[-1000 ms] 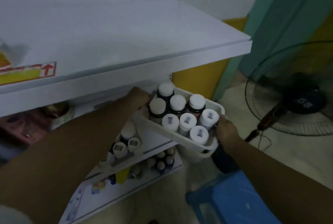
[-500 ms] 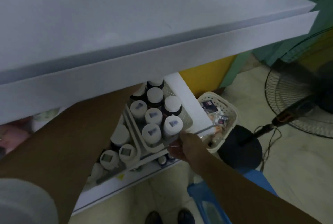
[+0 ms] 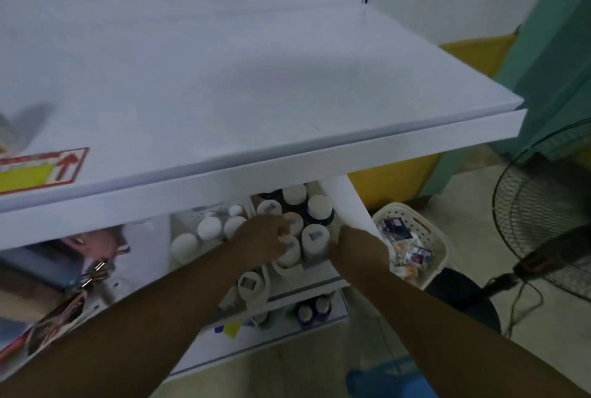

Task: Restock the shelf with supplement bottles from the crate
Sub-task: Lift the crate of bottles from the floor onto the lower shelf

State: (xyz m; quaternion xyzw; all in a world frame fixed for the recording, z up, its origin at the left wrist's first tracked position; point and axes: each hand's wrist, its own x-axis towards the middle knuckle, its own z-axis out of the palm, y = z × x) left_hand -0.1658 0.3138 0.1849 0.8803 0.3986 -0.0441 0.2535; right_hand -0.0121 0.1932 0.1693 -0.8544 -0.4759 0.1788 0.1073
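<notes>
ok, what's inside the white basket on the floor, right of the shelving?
The white basket holds small packets, dark blue and orange among them, loosely piled. Print is too blurred to read. The right hand and the shelf edge cover its left side.

top shelf [image 3: 287, 84]: white, bare but for a red-and-yellow sticker [image 3: 41, 169] at its left front edge | lower shelf [image 3: 319, 273]: white crate [image 3: 289, 268] of white-capped bottles [image 3: 315, 237] at the right front corner, loose bottles [image 3: 209, 228] left of it | floor [image 3: 463, 205]: basket [image 3: 428, 237], fan [image 3: 543, 221]
</notes>
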